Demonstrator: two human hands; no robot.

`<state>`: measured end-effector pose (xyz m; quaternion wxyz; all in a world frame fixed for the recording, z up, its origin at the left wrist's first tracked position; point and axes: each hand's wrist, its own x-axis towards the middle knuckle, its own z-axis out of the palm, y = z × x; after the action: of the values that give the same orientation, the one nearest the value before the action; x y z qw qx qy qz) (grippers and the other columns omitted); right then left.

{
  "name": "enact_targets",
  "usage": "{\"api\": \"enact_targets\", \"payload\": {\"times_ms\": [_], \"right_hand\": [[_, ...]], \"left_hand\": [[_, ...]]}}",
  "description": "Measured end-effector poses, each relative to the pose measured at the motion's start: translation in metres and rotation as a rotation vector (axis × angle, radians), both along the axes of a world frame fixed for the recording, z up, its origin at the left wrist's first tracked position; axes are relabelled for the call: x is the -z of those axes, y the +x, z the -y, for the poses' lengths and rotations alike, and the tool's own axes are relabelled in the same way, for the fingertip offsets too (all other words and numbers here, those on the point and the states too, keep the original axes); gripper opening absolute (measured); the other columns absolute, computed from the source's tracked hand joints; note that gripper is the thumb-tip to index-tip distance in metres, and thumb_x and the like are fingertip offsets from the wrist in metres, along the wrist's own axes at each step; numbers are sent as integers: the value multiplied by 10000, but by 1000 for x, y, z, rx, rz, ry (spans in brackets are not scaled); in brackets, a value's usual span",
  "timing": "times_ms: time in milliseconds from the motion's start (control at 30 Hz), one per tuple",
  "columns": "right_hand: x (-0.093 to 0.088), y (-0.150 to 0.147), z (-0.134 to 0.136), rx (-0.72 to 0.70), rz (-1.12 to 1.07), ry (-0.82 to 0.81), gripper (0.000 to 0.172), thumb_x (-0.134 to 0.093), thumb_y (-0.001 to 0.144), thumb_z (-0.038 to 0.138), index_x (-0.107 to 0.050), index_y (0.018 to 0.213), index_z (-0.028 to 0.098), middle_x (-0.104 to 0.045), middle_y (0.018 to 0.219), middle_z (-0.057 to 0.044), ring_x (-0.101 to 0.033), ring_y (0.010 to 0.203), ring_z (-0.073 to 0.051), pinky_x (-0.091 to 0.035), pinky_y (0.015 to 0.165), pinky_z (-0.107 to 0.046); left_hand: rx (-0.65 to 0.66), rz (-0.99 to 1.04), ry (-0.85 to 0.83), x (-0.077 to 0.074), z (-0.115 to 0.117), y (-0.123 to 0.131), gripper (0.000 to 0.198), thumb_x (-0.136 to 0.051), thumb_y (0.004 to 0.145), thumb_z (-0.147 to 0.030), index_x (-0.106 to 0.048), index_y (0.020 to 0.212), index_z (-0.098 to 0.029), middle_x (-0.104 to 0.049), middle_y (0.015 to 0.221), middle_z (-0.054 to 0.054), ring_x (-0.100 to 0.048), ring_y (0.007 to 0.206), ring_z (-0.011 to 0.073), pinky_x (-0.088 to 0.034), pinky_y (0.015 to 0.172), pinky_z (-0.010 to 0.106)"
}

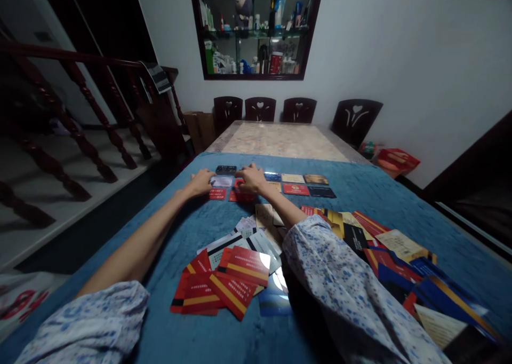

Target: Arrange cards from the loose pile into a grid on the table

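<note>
My left hand [202, 182] reaches over the blue cloth [168, 257], its fingers apart and bent down at the left edge of a pale silver card [222, 182]. Close by on the right, my right hand [252, 180] rests its fingertips over a red card [238, 184], which it partly covers; its fingers are spread and pointing left. A dark card [226, 169] lies just behind the silver one. Two more red cards, one on the left [217, 194] and one beside it [239, 197], lie in front. All these cards lie flat in rows.
Right of my hands the rows continue with a red card [296, 189], a black card [322, 192] and others. Nearer lies a loose pile of red cards [200, 292]; my right sleeve passes between it and a heap with a black card [355, 238]. Chairs [300, 109] stand behind the table.
</note>
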<state>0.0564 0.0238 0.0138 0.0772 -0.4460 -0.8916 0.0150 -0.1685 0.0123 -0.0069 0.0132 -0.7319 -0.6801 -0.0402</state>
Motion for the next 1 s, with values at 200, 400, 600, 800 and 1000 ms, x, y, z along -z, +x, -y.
{"api": "enact_targets", "payload": {"times_ms": [200, 400, 600, 800, 1000], "right_hand": [[0, 28, 15, -8, 15, 9, 414, -550, 884, 280, -674, 1278, 255, -636, 1320, -107, -438, 1232, -338, -406, 941, -483], [0, 59, 30, -6, 34, 31, 364, -550, 896, 242, -711, 1222, 260, -658, 1301, -103, -464, 1207, -334, -411, 934, -485], [4, 94, 41, -28, 59, 31, 371, -551, 898, 213, -719, 1225, 266, -695, 1232, -108, -499, 1162, -328, -427, 883, -447], [18, 129, 36, -66, 55, -3, 367, -568, 870, 169, -743, 1184, 248, -711, 1211, -91, -527, 1137, -293, -425, 880, -374], [34, 151, 28, -193, 14, -48, 504, -555, 747, 34, -744, 1170, 232, -708, 1240, -65, -563, 1100, -254, -414, 948, -369]], "left_hand": [[73, 44, 86, -1, 25, 22, 501, -450, 819, -133, -662, 1273, -161, -599, 1327, 162, -522, 1239, 337, -440, 974, 483], [144, 102, 131, 4, 45, 53, 418, -458, 854, -152, -690, 1201, -178, -621, 1267, 146, -537, 1194, 316, -425, 961, 490], [281, 144, 153, 8, 62, 87, 375, -485, 849, -136, -716, 1142, -165, -619, 1227, 151, -525, 1200, 322, -425, 945, 479], [366, 140, 118, 3, 81, 128, 324, -472, 864, -92, -734, 1044, -155, -640, 1185, 145, -542, 1134, 301, -395, 940, 494], [449, 87, 49, -3, 100, 167, 285, -466, 917, -178, -741, 991, -167, -649, 1136, 140, -519, 1104, 290, -389, 949, 479]]}}
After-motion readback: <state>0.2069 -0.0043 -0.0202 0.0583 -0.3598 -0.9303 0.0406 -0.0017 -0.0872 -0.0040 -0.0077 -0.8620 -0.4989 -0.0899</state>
